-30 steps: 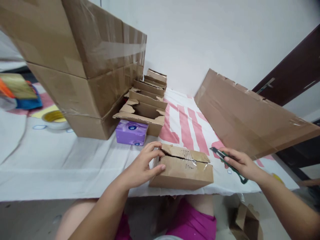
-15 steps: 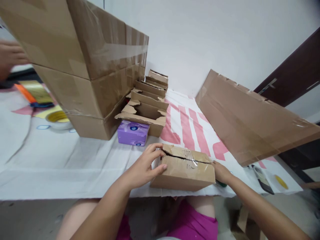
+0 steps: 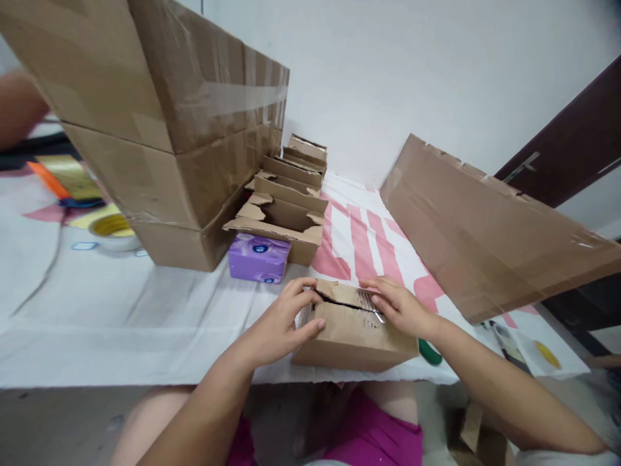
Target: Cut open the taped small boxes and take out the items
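A small brown cardboard box point(image 3: 352, 340) lies at the near edge of the white cloth, its taped top flaps partly lifted. My left hand point(image 3: 281, 320) grips the box's left end, thumb on the side and fingers curled over the top corner. My right hand point(image 3: 398, 304) lies on the raised right flap with its fingers stretched out flat across the tape. A green-handled utility knife point(image 3: 430, 353) rests on the cloth just right of the box, mostly hidden behind my right wrist.
Two large stacked cartons point(image 3: 160, 123) loom at the left. A row of small opened boxes point(image 3: 286, 194) and a purple tissue pack point(image 3: 259, 257) sit behind. A flattened carton point(image 3: 480, 226) leans at the right. A yellow tape roll point(image 3: 111, 230) lies far left, near another person's arm point(image 3: 17, 103).
My right hand put down the green knife beside the box and came up onto the box's top flap. My left hand stayed on the box's left end.
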The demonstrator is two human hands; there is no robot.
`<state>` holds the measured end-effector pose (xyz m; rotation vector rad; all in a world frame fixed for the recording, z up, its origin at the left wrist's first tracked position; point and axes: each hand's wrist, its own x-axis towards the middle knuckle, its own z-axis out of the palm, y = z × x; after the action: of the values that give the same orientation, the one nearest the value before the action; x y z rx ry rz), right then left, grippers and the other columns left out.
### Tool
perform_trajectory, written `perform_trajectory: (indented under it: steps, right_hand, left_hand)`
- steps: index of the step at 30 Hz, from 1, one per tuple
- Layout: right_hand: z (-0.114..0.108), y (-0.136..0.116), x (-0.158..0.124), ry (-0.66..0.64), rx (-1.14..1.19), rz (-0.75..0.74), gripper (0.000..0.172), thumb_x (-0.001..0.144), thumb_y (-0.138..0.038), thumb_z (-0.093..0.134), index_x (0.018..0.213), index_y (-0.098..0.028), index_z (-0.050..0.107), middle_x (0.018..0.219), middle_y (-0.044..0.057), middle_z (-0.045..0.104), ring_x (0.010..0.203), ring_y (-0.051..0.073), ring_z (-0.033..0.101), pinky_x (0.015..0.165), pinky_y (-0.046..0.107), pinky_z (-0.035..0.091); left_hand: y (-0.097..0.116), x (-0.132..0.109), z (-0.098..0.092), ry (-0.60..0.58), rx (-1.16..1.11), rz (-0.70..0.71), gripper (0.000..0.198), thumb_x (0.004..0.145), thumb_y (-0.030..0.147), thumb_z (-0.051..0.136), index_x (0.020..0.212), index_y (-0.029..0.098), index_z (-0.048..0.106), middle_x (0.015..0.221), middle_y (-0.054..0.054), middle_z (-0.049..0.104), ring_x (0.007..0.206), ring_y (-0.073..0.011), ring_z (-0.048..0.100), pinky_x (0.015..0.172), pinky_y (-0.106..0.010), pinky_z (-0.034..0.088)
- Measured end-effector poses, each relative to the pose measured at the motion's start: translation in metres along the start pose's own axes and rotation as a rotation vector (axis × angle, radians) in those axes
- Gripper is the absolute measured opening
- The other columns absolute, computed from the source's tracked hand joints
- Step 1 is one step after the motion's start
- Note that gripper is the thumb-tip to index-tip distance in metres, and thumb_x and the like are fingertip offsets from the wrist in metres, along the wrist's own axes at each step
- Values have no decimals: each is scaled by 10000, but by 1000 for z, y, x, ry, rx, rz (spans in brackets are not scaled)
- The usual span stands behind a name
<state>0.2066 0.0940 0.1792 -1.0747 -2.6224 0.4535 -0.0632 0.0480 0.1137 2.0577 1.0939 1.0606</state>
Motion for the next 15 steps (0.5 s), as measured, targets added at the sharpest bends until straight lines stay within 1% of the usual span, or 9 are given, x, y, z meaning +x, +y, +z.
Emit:
perform_trajectory:
  steps: [3,6,8,11,15]
  right_hand:
    - [6,-2,5,-5,-25,-52,300,971,-226,390,1220,-192,553,1086,109,647,1041,208,571,926,422,470]
    - [6,-2,3,23,-6,-46,211,964,-217,419,1034,-188,616,943,80,642,930,189,580,853,375,486]
    - [6,-2,1,56,30,-46,184,958,-220,441,946,-185,621,883,65,627,882,178,582,810,347,492]
    - [4,-3,-6,88,69,-54,180,959,-218,443,938,-187,619,892,64,617,873,168,590,781,326,503]
    - [3,-4,-20,104,48,-87,186,962,-206,440,978,-203,625,947,73,638,912,167,614,797,325,522]
  left_hand:
    - [0,-1,0,-6,-7,-6,155,840,312,580,953,205,580,1257,-105,501,1226,-253,473,1037,-390,415]
    - [0,-1,0,-16,-17,-20,159,845,321,576,953,205,581,1262,-105,488,1244,-257,458,1044,-394,410]
    - [0,-1,0,-16,-26,-26,154,850,319,572,955,207,581,1264,-103,488,1241,-259,462,1047,-400,410]
    - [1,-1,-1,-9,-27,-19,151,850,320,575,952,210,585,1259,-100,498,1229,-264,472,1041,-407,416]
    - [1,-1,-1,-13,-17,-21,153,854,327,570,949,209,582,1256,-96,494,1232,-260,474,1042,-396,416]
